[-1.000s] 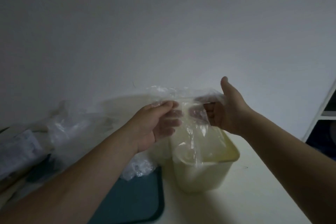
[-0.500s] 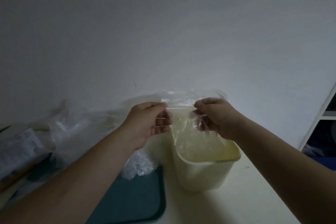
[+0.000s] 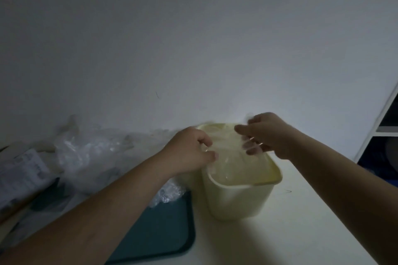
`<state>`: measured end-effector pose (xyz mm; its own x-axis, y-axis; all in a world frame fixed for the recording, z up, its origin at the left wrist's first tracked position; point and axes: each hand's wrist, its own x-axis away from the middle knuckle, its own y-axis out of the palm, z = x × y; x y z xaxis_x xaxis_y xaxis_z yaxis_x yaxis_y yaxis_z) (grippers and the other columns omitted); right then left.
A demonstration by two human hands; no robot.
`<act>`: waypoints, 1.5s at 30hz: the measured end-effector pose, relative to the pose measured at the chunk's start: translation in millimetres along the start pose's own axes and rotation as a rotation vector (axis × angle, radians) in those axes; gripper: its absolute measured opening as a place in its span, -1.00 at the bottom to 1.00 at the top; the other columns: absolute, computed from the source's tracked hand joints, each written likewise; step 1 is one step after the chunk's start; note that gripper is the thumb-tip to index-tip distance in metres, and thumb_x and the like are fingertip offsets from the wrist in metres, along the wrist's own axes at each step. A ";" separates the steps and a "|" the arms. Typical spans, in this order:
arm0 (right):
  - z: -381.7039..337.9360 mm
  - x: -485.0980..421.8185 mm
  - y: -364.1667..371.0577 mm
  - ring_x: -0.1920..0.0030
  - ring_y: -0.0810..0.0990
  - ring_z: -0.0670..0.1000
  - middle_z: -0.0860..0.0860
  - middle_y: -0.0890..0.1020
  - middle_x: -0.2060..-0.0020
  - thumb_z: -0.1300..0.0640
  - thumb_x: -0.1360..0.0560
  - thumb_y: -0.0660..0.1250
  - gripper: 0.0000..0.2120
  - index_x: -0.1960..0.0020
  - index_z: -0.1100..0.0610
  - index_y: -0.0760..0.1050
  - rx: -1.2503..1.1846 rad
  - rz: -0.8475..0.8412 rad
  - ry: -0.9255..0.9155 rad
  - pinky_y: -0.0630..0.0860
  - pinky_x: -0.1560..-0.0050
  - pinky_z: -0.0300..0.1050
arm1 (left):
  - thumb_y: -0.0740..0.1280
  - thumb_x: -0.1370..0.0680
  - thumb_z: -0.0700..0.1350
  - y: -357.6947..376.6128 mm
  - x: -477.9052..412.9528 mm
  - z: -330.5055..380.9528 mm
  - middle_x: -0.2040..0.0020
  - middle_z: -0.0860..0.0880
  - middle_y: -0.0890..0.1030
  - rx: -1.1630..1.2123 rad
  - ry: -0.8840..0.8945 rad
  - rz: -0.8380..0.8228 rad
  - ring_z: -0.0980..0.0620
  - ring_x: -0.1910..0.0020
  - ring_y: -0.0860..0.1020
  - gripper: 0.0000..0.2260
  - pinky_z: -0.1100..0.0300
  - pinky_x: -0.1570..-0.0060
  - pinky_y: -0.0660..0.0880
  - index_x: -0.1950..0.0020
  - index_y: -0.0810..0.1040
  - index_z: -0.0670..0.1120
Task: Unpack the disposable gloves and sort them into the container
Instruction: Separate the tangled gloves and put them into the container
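Teal tray (image 3: pixel 159 232) on table (image 3: pixel 301 232); shelf (image 3: pixel 382 117) at right.

No writing can be read here. Well to the left of the left hand (image 3: pixel 189 153), at the edge of the view, lies a pale printed packet (image 3: pixel 23 170). Its face carries rows of dark lettering and small blocks of print, but the dim light and blur leave them as grey smudges, with no word, brand or number to be made out.
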<state>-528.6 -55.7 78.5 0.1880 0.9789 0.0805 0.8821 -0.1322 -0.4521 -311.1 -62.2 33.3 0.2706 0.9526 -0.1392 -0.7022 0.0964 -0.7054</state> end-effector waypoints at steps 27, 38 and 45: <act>-29.5 9.7 62.4 -0.28 0.55 0.12 0.03 0.47 -0.46 -0.09 -0.62 0.34 -0.42 -0.58 0.03 0.32 1.078 -0.497 -0.150 0.54 -0.12 -0.13 | 0.43 -0.60 -0.09 -41.0 50.7 -60.0 -0.03 0.20 0.68 -0.018 0.146 0.151 0.25 -0.07 0.61 -0.91 0.27 -0.16 0.51 0.02 0.72 0.09; -45.8 78.2 165.6 -0.09 0.67 0.03 -0.03 0.68 -0.18 -0.17 -0.60 0.28 -0.63 -0.32 -0.03 0.59 0.720 -0.281 -0.606 0.61 -0.23 0.03 | 0.47 -0.53 0.15 -91.8 127.7 -119.0 0.05 0.18 0.54 -0.473 -0.041 0.005 0.23 0.14 0.54 -0.84 0.38 0.15 0.40 -0.03 0.65 0.14; 12.0 61.7 245.4 -0.01 0.65 0.09 0.06 0.69 0.00 -0.10 -0.56 0.36 -0.71 -0.10 0.09 0.65 0.613 -0.395 -0.412 0.60 -0.11 -0.03 | 0.40 -0.52 0.27 -88.8 171.8 -187.0 -0.21 0.15 0.45 -0.578 -0.230 0.014 0.11 -0.04 0.56 -0.59 0.16 0.02 0.51 -0.32 0.56 0.16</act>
<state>-305.8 -25.9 -38.1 -0.3637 0.9298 0.0575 0.4366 0.2246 -0.8712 -79.0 38.9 -57.9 0.0697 0.9966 -0.0430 -0.2168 -0.0269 -0.9758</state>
